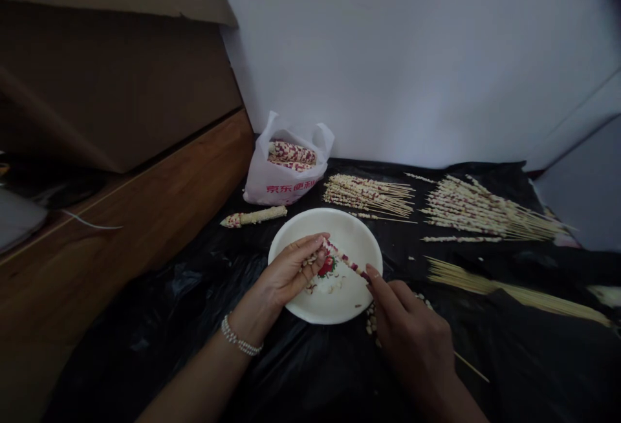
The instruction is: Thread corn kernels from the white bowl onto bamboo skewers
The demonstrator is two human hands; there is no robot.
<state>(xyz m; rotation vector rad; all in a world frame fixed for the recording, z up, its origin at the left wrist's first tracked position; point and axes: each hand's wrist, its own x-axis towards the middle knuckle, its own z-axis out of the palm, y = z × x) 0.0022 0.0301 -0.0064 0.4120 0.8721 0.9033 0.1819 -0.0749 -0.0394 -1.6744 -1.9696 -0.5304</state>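
My right hand [412,323] grips a bamboo skewer strung with red and cream corn kernels [352,264]; its bare end sticks out below the hand. Cupped at the skewer's tip is my left hand [294,268], with loose corn kernels [310,259] in its curled fingers and the thumb by the tip. Both hands are over a white bowl [295,226] with a red printed pattern and a few pale bits in it. Whether a kernel sits between the left thumb and finger is too small to tell.
A partly stripped corn cob [255,216] lies left of the bowl. Behind it stands a white plastic bag [272,174] with corn cobs [294,151]. Rightward lie strung skewers [359,193], a larger pile of strung skewers [475,209] and bare skewers [485,281], all on black plastic sheeting [179,306].
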